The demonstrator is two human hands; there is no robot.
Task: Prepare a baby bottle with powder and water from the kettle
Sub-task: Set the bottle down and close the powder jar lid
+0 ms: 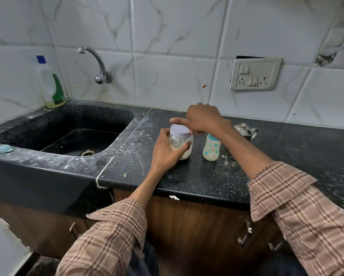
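On the black counter (187,182), just right of the sink (67,134), the left hand (167,150) grasps the powder jar (184,140) around its body while the right hand (203,118) grips its lid (180,130), with the baby bottle (212,148) standing just right and the steel kettle (245,131) farther behind.

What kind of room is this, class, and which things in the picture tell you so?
Most likely a home kitchen: a dark stone counter with a built-in sink, a wall tap over it, tiled walls, and a steel kettle beside a baby bottle.
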